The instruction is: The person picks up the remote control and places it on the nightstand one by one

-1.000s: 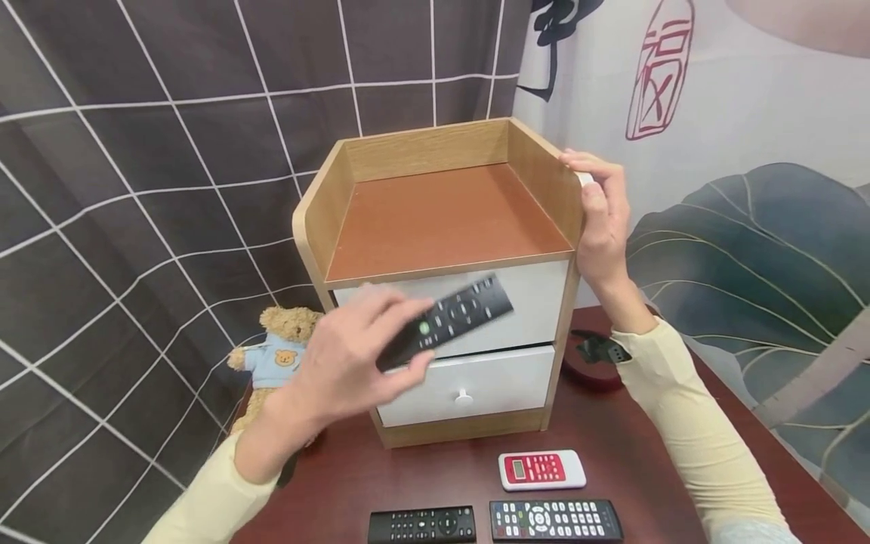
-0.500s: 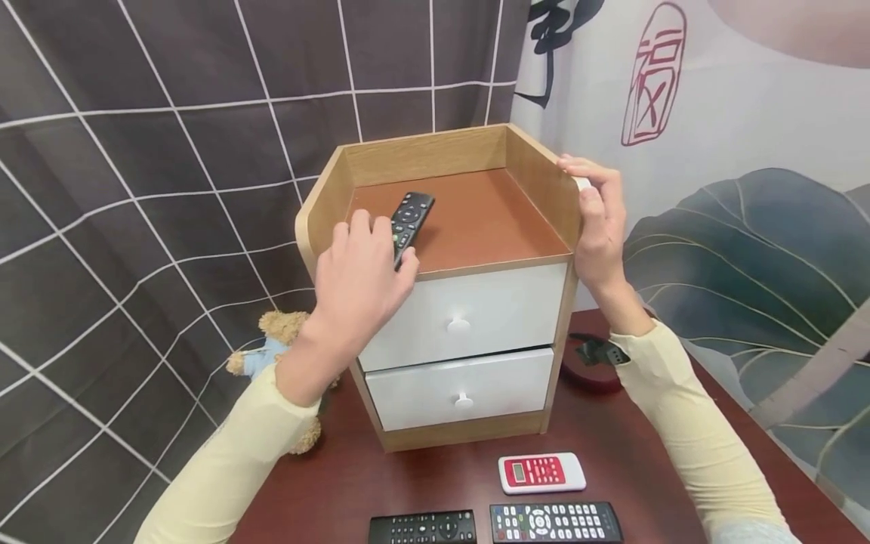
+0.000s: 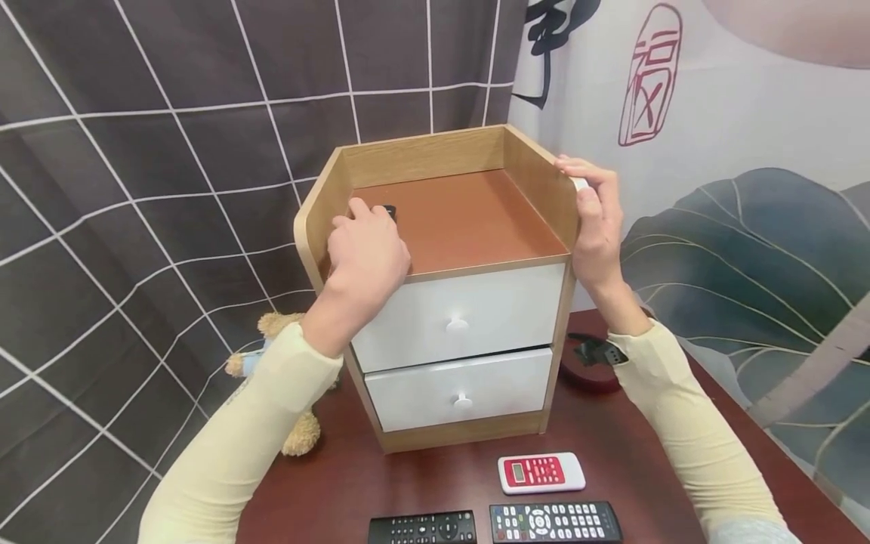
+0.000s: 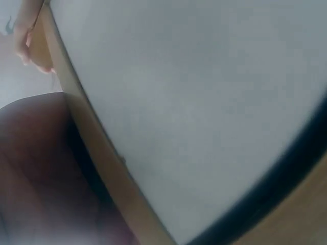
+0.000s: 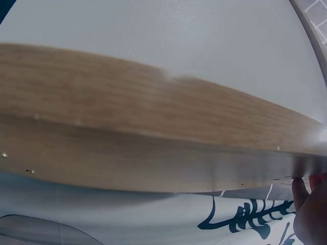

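A small wood-edged cabinet (image 3: pixel 421 160) with two white drawers stands on the table, its brown top walled on three sides. At the left of that top my left hand (image 3: pixel 368 245) holds a black remote control (image 3: pixel 390 211) with bent fingers. Only the remote's dark far end shows past the hand. My right hand (image 3: pixel 598 227) grips the cabinet's right side panel (image 3: pixel 544 181), its fingers over the upper edge and thumb at the front. Part of the right hand (image 5: pixel 310 209) appears at the lower right of the right wrist view. The left wrist view shows a white drawer front (image 4: pixel 168 102).
Before the cabinet lie a white-and-red remote (image 3: pixel 541 473), a black remote (image 3: pixel 423 527) and a dark remote with pale buttons (image 3: pixel 556 521). A teddy bear (image 3: pixel 302 434) sits left, partly behind the left arm. A dark red round object (image 3: pixel 590 374) stands right of the cabinet.
My left hand has carried the black remote from in front of the upper drawer up and over onto the cabinet top, toward its left side. The right hand has kept its grip.
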A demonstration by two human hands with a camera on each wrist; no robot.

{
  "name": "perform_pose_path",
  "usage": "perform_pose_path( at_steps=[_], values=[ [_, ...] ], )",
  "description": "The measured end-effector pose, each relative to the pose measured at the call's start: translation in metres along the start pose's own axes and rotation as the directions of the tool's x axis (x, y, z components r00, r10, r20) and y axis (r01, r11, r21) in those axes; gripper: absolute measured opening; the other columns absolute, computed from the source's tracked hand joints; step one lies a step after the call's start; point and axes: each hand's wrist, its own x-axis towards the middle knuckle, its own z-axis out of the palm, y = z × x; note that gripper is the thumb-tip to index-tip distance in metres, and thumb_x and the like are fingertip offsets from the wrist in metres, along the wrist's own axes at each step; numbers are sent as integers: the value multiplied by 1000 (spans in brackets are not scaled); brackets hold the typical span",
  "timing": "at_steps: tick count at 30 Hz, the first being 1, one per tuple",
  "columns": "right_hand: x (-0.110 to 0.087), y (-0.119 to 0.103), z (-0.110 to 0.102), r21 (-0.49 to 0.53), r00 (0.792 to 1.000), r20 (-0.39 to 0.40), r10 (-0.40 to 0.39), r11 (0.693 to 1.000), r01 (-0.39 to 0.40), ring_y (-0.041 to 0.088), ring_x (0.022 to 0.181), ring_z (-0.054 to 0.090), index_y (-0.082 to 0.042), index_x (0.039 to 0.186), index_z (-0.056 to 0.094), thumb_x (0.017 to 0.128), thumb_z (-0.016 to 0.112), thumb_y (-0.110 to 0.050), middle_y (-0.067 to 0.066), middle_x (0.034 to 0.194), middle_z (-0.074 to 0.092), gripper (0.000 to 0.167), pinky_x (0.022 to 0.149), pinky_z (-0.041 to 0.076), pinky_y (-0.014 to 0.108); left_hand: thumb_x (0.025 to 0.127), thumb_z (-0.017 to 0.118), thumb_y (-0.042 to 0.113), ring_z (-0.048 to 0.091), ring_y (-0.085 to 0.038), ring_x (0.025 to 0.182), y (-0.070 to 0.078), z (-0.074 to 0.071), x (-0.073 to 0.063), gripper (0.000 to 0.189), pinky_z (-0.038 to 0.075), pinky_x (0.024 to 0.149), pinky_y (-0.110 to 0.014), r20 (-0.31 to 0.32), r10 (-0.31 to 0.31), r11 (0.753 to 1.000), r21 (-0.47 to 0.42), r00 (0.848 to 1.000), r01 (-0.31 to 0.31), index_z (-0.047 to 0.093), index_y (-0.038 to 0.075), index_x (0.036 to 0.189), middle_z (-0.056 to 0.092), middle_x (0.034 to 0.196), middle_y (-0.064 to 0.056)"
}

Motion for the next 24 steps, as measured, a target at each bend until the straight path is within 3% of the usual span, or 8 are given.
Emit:
perform_pose_path(
  at_steps=[5, 9, 17, 24],
  values=[
    [0, -5, 3, 19, 1000, -15, 12, 1000, -11, 25, 128, 51, -2, 114, 60, 92, 32, -7, -6, 121, 64, 36, 115, 32, 35, 96, 52, 34, 61, -35, 88, -3, 0, 10, 46, 55, 69, -42, 66, 14, 996, 88, 998, -20, 55, -6, 118, 54, 107, -23],
    [0, -7, 6, 28, 1000, -18, 13, 1000, -12, 25, 128, 51, 0, 114, 60, 92, 32, -7, -6, 120, 64, 36, 114, 32, 35, 97, 48, 34, 61, -34, 91, -6, 1, 19, 47, 53, 72, -41, 109, -19, 995, 102, 994, 7, 52, -4, 123, 54, 108, -22],
    [-3, 1, 6, 23, 1000, -23, 16, 1000, -16, 24, 127, 52, -1, 113, 61, 92, 33, -7, -5, 120, 65, 36, 114, 32, 36, 101, 41, 43, 53, -38, 104, -10, 12, 23, 52, 53, 75, -43, 17, -69, 997, 27, 997, 69, 53, -5, 120, 53, 114, -24],
    [0, -3, 8, 62, 999, -33, 4, 998, -2, 25, 126, 52, -1, 112, 61, 92, 32, -7, -3, 120, 65, 35, 114, 32, 36, 97, 49, 50, 48, -40, 111, -15, 10, 21, 59, 52, 77, -46, -92, -7, 999, -55, 996, 2, 54, -1, 126, 49, 121, -24]
  ],
)
